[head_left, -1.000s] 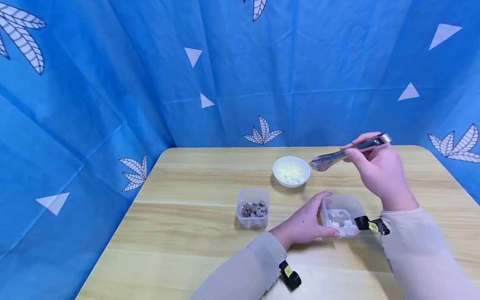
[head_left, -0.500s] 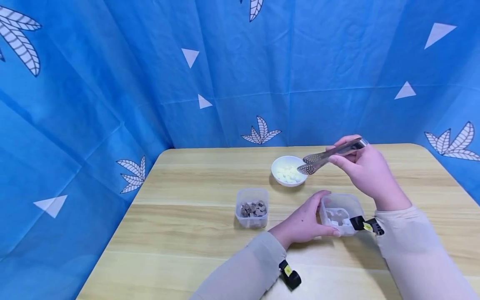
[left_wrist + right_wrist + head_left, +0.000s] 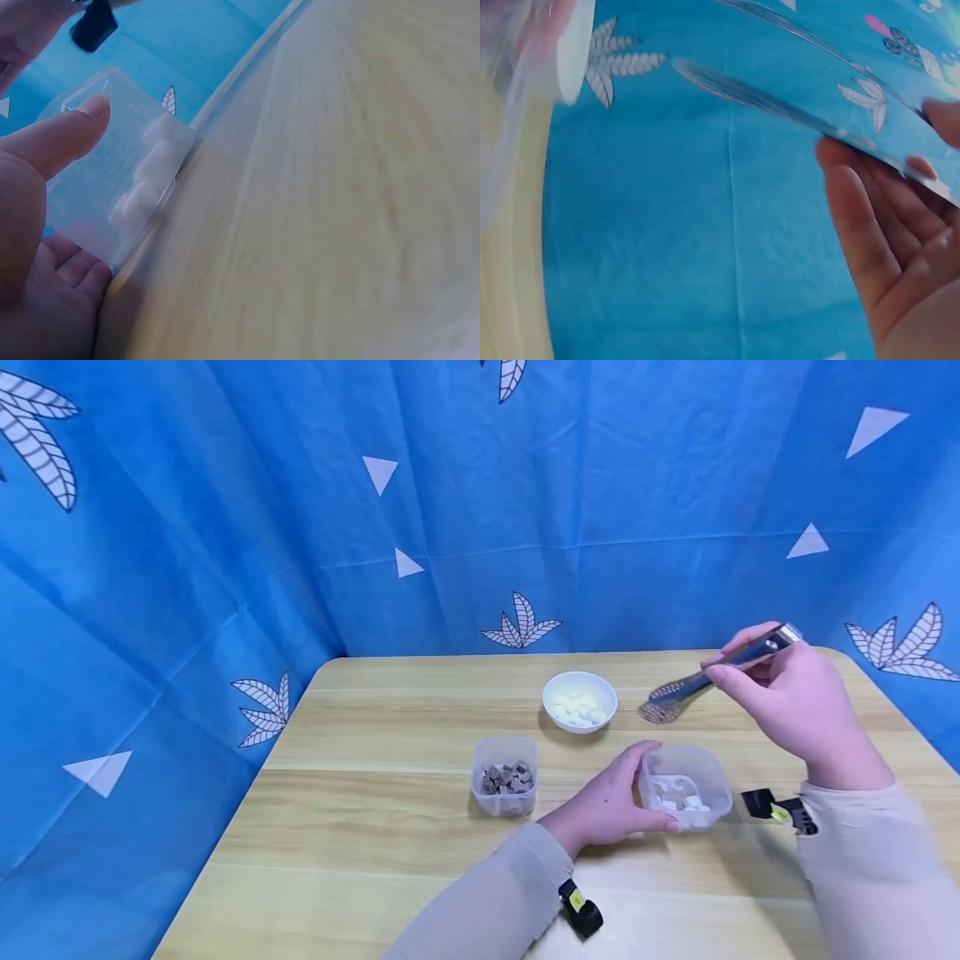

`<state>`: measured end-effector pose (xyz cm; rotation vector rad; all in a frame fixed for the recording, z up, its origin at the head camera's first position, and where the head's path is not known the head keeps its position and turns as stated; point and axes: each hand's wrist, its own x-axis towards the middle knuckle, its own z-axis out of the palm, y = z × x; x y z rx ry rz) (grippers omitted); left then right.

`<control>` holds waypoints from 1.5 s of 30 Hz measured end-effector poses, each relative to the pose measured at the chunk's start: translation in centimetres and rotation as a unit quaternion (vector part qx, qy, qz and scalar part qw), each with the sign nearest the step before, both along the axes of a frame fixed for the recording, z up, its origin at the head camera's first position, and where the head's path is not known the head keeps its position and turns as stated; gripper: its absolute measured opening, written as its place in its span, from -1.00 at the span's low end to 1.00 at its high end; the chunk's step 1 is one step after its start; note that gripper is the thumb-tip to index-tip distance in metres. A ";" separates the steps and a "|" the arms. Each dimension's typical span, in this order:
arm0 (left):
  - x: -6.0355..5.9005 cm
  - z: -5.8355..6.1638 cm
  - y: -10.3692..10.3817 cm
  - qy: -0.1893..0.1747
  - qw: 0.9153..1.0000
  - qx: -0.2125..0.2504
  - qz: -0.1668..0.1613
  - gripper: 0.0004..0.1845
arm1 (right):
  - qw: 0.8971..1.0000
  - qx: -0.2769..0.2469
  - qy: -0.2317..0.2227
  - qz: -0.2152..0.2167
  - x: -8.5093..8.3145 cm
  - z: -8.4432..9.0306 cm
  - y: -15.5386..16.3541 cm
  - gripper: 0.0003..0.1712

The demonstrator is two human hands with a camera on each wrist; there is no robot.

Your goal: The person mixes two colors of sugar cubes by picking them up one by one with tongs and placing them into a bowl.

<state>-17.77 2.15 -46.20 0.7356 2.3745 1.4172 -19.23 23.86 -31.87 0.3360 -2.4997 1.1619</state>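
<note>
My left hand (image 3: 617, 797) grips the near left side of a clear plastic tub (image 3: 701, 777) that holds a few white pieces (image 3: 686, 802). In the left wrist view my thumb (image 3: 56, 139) lies on the tub (image 3: 105, 161) wall, with white pieces (image 3: 146, 180) inside. My right hand (image 3: 791, 697) pinches metal tongs (image 3: 712, 672) above the table, and their tips (image 3: 662, 711) hang between the white bowl (image 3: 592, 689) and the tub. Whether the tips hold a piece is unclear. The right wrist view shows the tongs (image 3: 780, 101) blurred across my fingers (image 3: 870, 225).
The white bowl contains white pieces (image 3: 576, 708). A second clear tub (image 3: 506, 752) of brown pieces sits left of my left hand. The wooden table (image 3: 360, 827) is ringed by blue patterned cloth (image 3: 375, 527) at the back and sides.
My right hand swung the tongs left over the white bowl, then back right and slightly down; their tips now hang right of the bowl. The left hand and tub stayed put.
</note>
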 end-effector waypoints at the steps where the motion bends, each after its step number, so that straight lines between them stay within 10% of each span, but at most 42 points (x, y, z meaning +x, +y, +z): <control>1: 0.0 0.0 0.0 -0.001 1.000 0.001 0.001 0.10 | 1.000 0.024 -0.008 0.002 0.2 0.0 0.4 -0.75; 9: -0.3 0.3 -0.5 -0.017 1.000 -0.001 0.009 0.10 | 0.978 0.157 -0.045 0.131 0.2 -1.4 0.8 -0.81; 17: -0.4 0.5 -0.7 -0.015 1.000 0.009 -0.001 0.11 | 0.945 0.180 -0.116 0.247 -0.1 -2.5 -0.8 -0.83; 37: -0.4 0.6 -0.1 -0.013 1.000 -0.001 0.000 0.09 | 0.965 0.171 -0.057 0.191 -0.6 -2.7 0.9 -0.81; 45: -0.2 0.4 0.0 -0.023 1.000 -0.001 -0.002 0.07 | 0.952 0.197 -0.055 0.226 -0.8 -3.6 0.2 -0.85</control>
